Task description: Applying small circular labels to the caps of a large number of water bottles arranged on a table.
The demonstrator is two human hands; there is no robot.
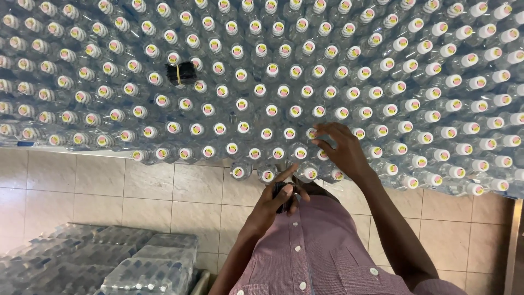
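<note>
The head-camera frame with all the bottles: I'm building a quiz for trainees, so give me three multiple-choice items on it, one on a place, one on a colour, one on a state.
1. Where does the black bundle lie?
A. on the bottle caps, upper left
B. on the tiled floor
C. in the right hand

2. What colour is the person's shirt?
A. plain green
B. pink, fine check
C. black

3. What is the left hand doing?
A. lying flat and open on the floor
B. gripping a small dark object
C. lifting a whole bottle pack

Answers: 1 A, the bundle rests on top of the bottles, away from both hands. 2 B, the buttoned front shows pink check. 3 B, its fingers close round a dark thing, while the right hand spreads over the caps.
</note>
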